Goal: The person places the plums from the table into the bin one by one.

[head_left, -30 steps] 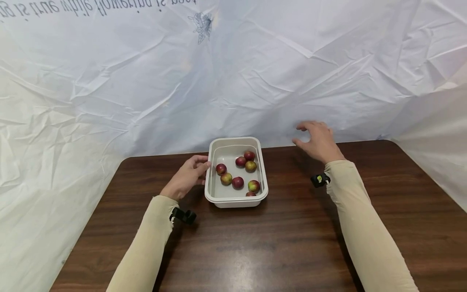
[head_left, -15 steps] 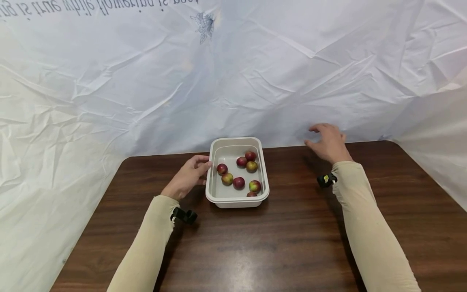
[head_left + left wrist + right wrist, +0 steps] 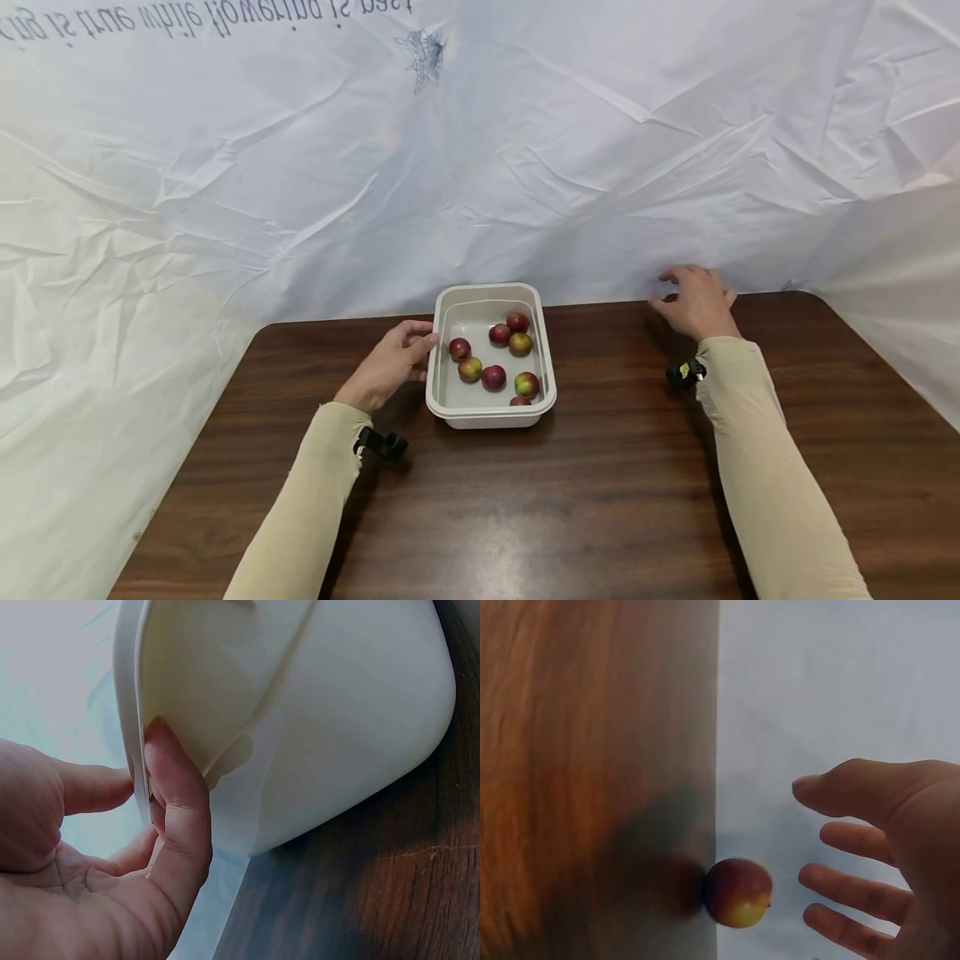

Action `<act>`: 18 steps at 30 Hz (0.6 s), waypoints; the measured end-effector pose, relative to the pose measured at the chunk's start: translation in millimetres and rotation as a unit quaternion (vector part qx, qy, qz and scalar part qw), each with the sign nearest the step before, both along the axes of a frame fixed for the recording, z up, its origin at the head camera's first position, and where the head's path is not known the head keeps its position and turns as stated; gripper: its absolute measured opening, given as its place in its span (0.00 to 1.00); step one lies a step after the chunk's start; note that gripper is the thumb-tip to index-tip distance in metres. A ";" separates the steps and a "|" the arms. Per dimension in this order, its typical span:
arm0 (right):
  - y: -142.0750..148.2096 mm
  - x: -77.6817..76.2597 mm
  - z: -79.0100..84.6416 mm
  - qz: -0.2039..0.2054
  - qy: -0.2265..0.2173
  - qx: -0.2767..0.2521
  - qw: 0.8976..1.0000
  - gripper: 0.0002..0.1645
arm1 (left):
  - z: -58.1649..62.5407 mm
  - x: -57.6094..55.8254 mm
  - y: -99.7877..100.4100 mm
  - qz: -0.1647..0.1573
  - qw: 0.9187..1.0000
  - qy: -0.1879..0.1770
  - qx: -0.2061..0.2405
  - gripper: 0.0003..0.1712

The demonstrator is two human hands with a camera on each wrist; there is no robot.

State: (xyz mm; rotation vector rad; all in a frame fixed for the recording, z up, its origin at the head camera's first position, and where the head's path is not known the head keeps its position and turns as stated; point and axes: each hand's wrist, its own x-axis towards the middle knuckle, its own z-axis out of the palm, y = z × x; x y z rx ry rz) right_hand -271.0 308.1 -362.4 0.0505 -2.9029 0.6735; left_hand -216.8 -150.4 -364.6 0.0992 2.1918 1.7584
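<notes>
A whitish rectangular tub (image 3: 491,421) stands near the back of the table with several small red and yellow-green apples (image 3: 492,377) lying in it. My left hand (image 3: 386,364) pinches the tub's left rim; the left wrist view shows the thumb on one face and curled fingers on the other. Toward the back right, my right hand (image 3: 697,304) hovers by the table's far edge. A lone small apple (image 3: 739,892), dark red with a yellow patch, sits at that edge. In the right wrist view the spread fingers are beside this apple, apart from it.
The dark wooden table (image 3: 585,492) ends at the back against a wrinkled white sheet (image 3: 525,183) with mirrored lettering along the top. More white sheet hangs at both sides. Black camera mounts (image 3: 381,443) sit on both wrists.
My right hand has moved right and slightly down along the back edge, to the lone apple, now visible by its fingers. My left hand stays on the tub's rim; the view shifts slightly.
</notes>
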 end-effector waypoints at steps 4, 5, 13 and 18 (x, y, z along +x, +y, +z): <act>4.7 1.2 -3.4 -0.011 -0.015 0.004 1.000 0.30 | -1.1 -0.6 1.1 0.001 1.000 0.000 0.001 0.26; 5.3 1.4 -4.1 -0.014 -0.022 0.005 1.000 0.30 | -1.4 -0.6 0.9 0.002 1.000 0.000 0.001 0.26; 11.7 0.0 -8.6 -0.023 -0.060 0.009 0.998 0.30 | -1.9 -0.2 0.1 0.002 1.000 -0.001 -0.002 0.27; 14.4 -0.8 -10.3 -0.013 -0.097 0.010 0.995 0.30 | -1.6 -0.4 -0.1 0.002 1.000 0.000 -0.003 0.27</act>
